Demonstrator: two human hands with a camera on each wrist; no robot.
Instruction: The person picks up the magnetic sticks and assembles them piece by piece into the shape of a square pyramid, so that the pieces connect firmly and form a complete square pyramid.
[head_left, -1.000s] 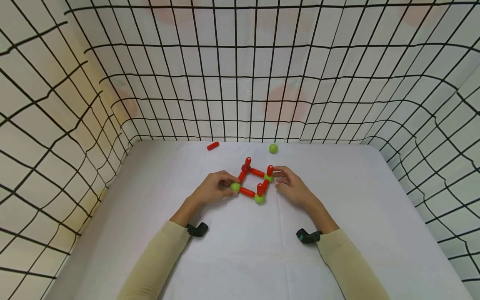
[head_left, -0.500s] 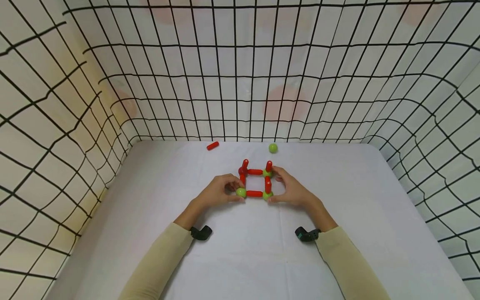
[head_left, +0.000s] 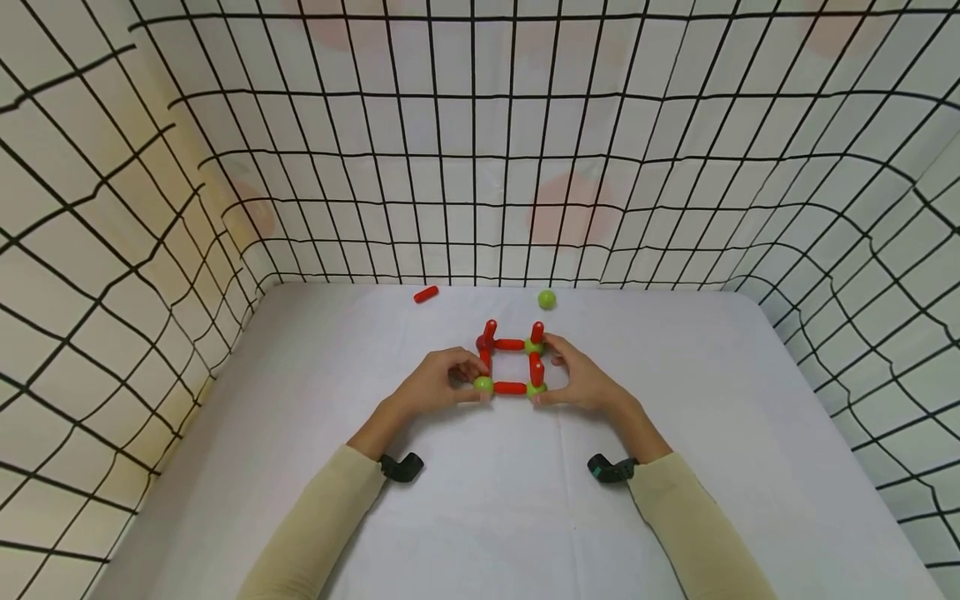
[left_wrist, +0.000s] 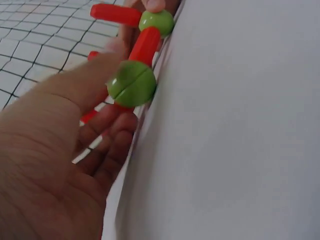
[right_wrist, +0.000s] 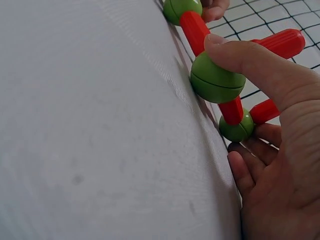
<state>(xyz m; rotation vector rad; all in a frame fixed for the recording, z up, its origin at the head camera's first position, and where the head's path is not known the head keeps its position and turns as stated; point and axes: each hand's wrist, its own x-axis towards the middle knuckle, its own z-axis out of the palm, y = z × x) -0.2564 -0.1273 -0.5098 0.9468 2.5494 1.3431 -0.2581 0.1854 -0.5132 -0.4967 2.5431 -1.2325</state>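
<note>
A square frame of red rods [head_left: 510, 388] and balls from a ball-and-rod construction toy lies on the white table, with short red rods standing up at three corners. Its far-left corner is a red ball [head_left: 483, 342]; the other corners are green balls. My left hand [head_left: 437, 382] holds the near-left green ball [left_wrist: 134, 85] between thumb and fingers. My right hand [head_left: 588, 382] spans the frame's right side. Its thumb presses the near-right green ball [right_wrist: 215, 80], and its fingers touch the far-right green ball [right_wrist: 236, 127].
A loose red rod [head_left: 426, 294] lies at the back left of the white table [head_left: 510, 500]. Further right, near the back edge, sits a loose green ball [head_left: 547, 299]. Black wire mesh [head_left: 491, 179] rises behind the table and along both sides.
The frame has turned from a slant to sit square to me. My right thumb has come onto the near-right ball, and my left hand has shifted slightly right. Little differs over the last half second.
</note>
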